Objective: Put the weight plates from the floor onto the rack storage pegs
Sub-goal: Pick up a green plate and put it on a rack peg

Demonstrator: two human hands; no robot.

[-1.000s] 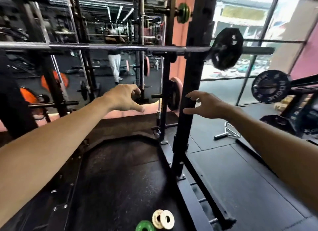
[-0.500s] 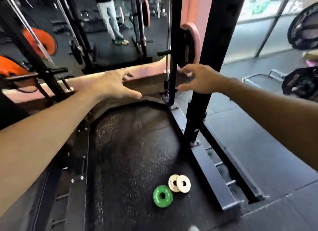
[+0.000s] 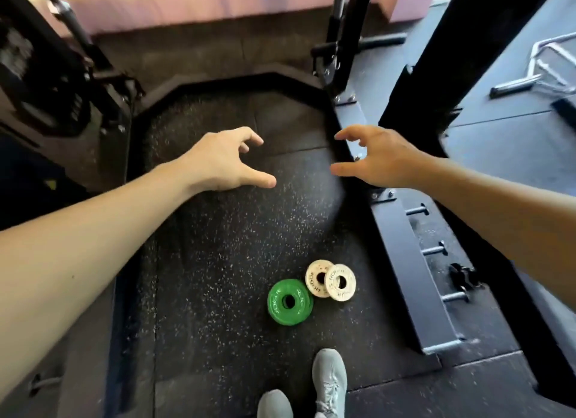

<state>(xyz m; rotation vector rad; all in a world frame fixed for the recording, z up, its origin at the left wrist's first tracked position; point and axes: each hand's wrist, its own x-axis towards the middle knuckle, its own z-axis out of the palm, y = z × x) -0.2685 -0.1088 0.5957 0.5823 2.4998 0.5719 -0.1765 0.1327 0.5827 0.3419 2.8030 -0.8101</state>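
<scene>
Both hands out front, left hand (image 3: 223,162) and right hand (image 3: 378,160) with fingers loosely spread, each grip holding nothing. Well below them on the floor (image 3: 218,246): green plate (image 3: 290,297) flat, two white plates (image 3: 332,282) just beside it, seemingly overlapping each other.

Both arms reach toward twelve o'clock; the left hand (image 3: 223,162) and right hand (image 3: 378,160) hover with loosely curled fingers, holding nothing.

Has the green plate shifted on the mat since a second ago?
No. The green plate sits just left of the two white plates, same as before; only the head camera tilted down.
</scene>
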